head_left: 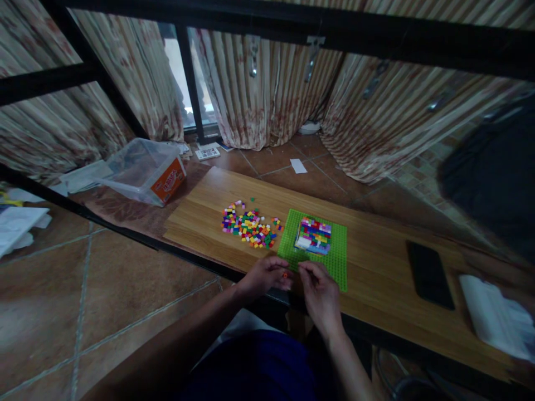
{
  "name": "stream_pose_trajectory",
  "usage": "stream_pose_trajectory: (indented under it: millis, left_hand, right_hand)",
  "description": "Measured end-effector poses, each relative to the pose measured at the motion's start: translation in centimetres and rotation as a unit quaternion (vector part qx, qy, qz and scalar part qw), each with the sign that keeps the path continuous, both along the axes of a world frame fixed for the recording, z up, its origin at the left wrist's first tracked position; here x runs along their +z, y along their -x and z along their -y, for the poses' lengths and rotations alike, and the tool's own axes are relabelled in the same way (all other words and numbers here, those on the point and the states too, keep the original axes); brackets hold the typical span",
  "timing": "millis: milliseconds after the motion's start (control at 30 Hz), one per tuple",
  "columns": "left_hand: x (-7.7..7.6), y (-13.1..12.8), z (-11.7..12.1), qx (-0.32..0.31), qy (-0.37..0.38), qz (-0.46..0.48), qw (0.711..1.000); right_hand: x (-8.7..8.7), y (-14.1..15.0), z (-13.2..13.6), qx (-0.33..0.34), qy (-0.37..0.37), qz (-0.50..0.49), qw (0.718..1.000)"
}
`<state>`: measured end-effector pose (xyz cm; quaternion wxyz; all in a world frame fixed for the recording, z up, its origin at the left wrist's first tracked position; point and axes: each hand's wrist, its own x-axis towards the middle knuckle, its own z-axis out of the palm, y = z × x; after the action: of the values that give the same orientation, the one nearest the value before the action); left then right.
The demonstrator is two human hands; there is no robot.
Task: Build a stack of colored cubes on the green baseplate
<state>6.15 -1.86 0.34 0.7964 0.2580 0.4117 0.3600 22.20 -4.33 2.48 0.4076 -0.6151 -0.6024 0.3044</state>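
A small orange toy brick [285,274] shows among the curled fingers of my left hand [267,275], near the table's front edge. My right hand [321,291] is closed in a pinch over the near edge of the green baseplate [339,262]. What its fingertips hold, if anything, is too small to make out. On the baseplate sits a block of built-up bricks [315,234] in rows of several colours, with a white part at its near left. Left of the plate lies a loose pile of small coloured bricks [251,225].
The wooden table [376,267] carries a black phone [429,274] and a white packet [495,314] on the right. A clear plastic bin [140,167] with an orange label stands beyond its left end. Dark metal bars and striped curtains [267,94] are behind.
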Motion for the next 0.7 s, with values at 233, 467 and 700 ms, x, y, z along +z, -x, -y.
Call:
stream_pose_trajectory:
  millis: [233, 467, 700]
  left_hand:
    - [-0.4, 0.4, -0.1, 0.0, -0.007, 0.02, 1.0]
    - [-1.0, 0.4, 0.1, 0.018, -0.007, 0.051, 0.999]
    - [-1.0, 0.4, 0.3, 0.027, 0.008, 0.059, 0.998]
  right_hand:
    - [-0.2, 0.9, 1.0, 0.071, 0.026, 0.022, 0.997]
    - [-0.7, 1.6, 1.2, 0.049, -0.023, 0.123, 0.991]
    - [-0.9, 1.2, 1.3, 0.044, -0.036, 0.124, 0.991]
